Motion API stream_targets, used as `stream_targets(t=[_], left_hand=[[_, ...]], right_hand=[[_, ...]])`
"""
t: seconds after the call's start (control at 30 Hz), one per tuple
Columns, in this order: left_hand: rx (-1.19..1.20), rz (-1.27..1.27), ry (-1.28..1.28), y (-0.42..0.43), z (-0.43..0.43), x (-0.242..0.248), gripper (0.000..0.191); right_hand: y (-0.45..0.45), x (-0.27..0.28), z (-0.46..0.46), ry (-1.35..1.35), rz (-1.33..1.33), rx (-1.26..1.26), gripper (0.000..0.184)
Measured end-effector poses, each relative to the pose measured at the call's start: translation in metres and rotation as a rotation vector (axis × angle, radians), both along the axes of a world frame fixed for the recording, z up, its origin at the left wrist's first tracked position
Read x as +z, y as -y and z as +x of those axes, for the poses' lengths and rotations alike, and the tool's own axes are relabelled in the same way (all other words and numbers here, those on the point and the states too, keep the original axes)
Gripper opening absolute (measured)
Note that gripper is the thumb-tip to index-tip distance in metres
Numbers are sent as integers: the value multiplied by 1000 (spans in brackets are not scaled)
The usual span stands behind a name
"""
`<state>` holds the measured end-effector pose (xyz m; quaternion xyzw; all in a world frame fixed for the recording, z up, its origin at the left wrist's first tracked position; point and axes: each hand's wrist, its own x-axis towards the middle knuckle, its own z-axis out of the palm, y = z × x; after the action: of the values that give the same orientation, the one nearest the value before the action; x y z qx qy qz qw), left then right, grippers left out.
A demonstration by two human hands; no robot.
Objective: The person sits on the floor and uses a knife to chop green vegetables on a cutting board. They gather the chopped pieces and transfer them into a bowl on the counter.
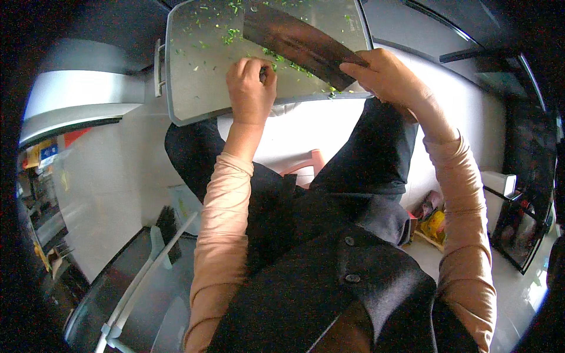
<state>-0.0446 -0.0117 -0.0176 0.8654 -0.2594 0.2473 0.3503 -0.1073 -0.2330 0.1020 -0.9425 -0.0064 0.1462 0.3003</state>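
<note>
A pale chopping board (194,101) with a grey rim lies across the top of the view, above my knees. My right hand (384,75) grips a broad-bladed knife (300,44) at the board's right edge. Its dark blade slants up and left across the board, and the grip is mostly hidden by my hand. My left hand (251,81) is curled over the board, left of the blade. A dark spot shows between its thumb and forefinger; whether it is something held is unclear. Chopped green leaves (231,36) lie scattered around and along the blade.
A wire handle (159,68) sticks out at the board's left side. Between my legs shows a pink plastic stool (309,165). A long-handled dustpan (159,247) or similar tool stands lower left. Yellow packets (432,225) lie on the floor at right, near dark cabinets (525,132).
</note>
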Motion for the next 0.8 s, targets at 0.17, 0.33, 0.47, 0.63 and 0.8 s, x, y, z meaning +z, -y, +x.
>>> stream_targets(t=[0.17,0.33,0.47,0.63,0.8], left_hand=[[12,2,26,1,1,-2,14],[14,-21,50,2,1,0,14],[13,-34,57,2,0,0,13],[17,-16,52,3,1,1,14],[-5,-33,27,3,1,1,13]], right_hand=[[10,-22,-1,43,-18,77,33],[18,-18,22,-172,14,21,31],[24,-13,60,-222,13,120,31],[12,-10,98,-13,-82,207,32],[-5,-16,88,348,2,262,30]])
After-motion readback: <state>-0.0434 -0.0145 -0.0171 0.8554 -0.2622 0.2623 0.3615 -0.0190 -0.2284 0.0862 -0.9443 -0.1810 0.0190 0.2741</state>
